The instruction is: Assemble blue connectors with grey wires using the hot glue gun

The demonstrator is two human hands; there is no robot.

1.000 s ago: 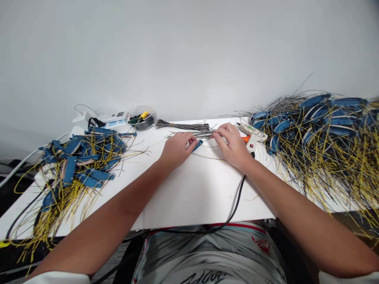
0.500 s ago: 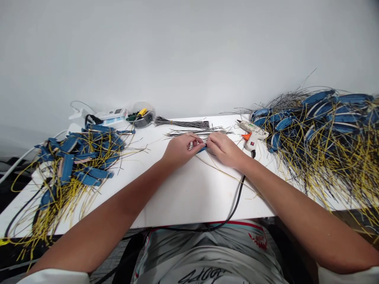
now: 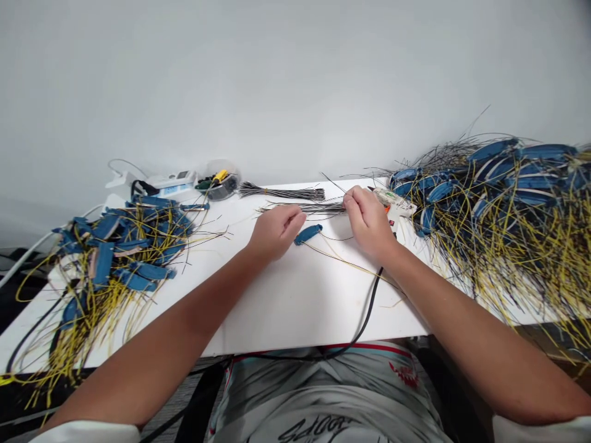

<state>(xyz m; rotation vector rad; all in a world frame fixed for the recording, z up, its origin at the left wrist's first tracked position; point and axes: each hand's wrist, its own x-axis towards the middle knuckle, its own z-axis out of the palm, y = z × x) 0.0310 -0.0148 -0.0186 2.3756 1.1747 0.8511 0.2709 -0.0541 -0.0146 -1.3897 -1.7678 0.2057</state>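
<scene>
On a white table (image 3: 295, 307), heaps of blue connectors with yellow wires (image 3: 503, 227) lie to both sides of the hands. A flat blue plastic connector (image 3: 308, 234) lies between them, just beside the left hand (image 3: 277, 231), which is loosely curled and empty. The right hand's (image 3: 368, 221) fingers (image 3: 353, 195) are together at a bundle of thin dark wires (image 3: 318, 208); whether they grip any cannot be told.

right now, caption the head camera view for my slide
Left hand by a blue connector, right hand on thin wires, white table

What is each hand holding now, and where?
The right hand seems to pinch loose dark wires at their ends; the left hand holds nothing.
</scene>
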